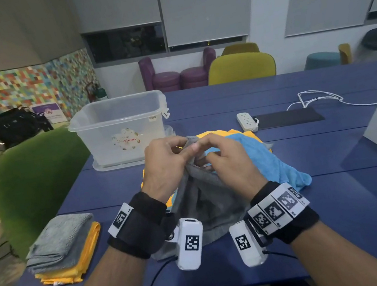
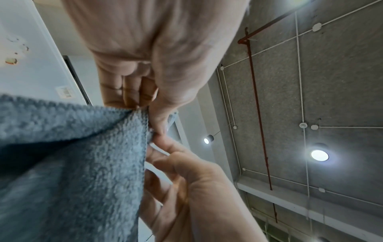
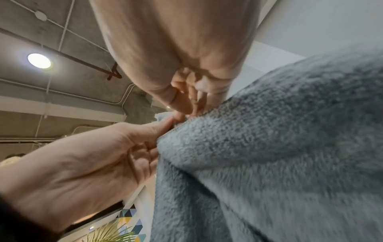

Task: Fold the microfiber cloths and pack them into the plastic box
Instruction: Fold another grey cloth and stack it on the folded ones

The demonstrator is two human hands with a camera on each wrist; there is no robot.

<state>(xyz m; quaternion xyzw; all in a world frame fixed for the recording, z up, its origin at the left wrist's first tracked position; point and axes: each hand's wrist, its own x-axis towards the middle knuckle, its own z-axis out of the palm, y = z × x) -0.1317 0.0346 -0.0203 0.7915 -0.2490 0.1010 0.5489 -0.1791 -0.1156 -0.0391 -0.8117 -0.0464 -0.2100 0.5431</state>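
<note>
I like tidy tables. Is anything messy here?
Yes. Blue and yellow cloths lie crumpled behind the hands, unlike the folded stack. The box looks empty. Both hands pinch a grey cloth.

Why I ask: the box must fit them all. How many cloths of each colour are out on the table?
Grey: 2, the held grey cloth pinched by the left hand and right hand, plus the folded grey cloth
Yellow: 2, the folded yellow cloth and the loose yellow cloth
Blue: 1, the blue cloth
Total: 5 visible; the pile may hide more.
</note>
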